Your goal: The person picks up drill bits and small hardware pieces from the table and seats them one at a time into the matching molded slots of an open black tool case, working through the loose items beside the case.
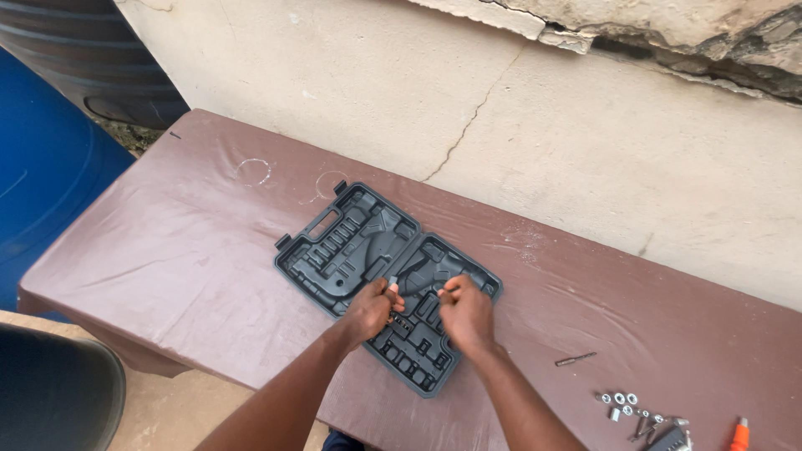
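Moulded grey plastic tool case [368,250] lying open, both hands pinching small bits over it, matte brown tabletop [167,250]

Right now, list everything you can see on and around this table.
tool case: one, dark grey, open flat at the table's middle
table: one, brown covering, against the wall
drill bit: one, dark, right of the case
nuts and washers: small cluster, silver, front right
orange-handled tool: one, at the frame's lower right edge
barrel: one, blue, far left
wall: cracked, beige, behind
left hand: pinching a small grey piece over the case
right hand: closed grip over the case
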